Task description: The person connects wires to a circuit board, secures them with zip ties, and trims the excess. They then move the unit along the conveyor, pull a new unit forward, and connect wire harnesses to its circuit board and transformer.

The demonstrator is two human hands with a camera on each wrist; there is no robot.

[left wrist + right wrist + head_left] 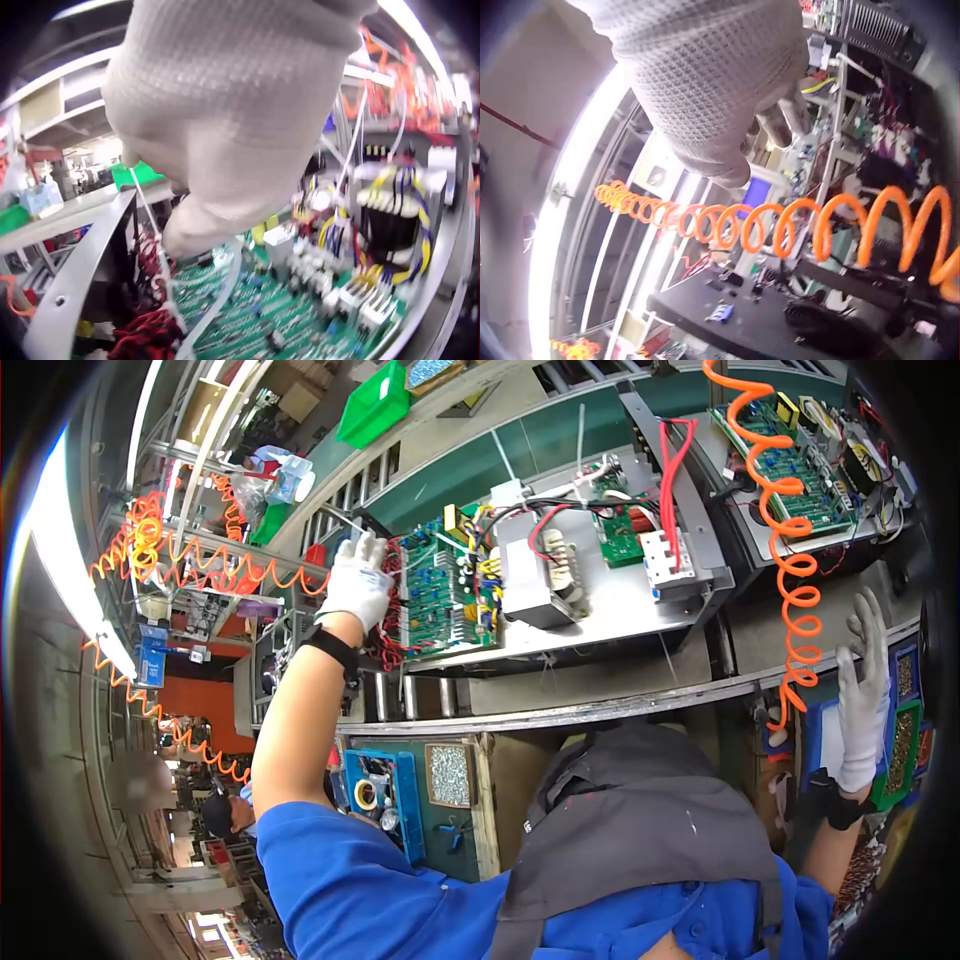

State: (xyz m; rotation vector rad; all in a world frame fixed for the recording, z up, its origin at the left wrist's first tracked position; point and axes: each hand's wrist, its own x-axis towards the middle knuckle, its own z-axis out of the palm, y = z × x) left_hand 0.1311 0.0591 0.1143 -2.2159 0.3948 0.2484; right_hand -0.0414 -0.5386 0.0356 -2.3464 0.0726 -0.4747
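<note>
My left hand (pixel 358 588), in a white knit glove, is at the left edge of a green circuit board (pixel 435 595). In the left wrist view its bent fingers pinch a translucent white cable tie (pixel 217 304), which loops down beside a bundle of red and black wires (pixel 146 334). The palm side and part of the tie are hidden behind the glove. My right hand (pixel 865 695), gloved too, is raised at the far right with its fingers extended and nothing held. An orange coiled air hose (pixel 800 595) hangs beside it.
The board shares a metal chassis (pixel 620 620) with a transformer (pixel 540 580) and red cables (pixel 675 490). Another chassis with a board (pixel 800 480) stands at right. A blue tray (pixel 410 800) and box of small metal parts (pixel 450 775) lie nearer me. Green bin (pixel 375 405) sits behind.
</note>
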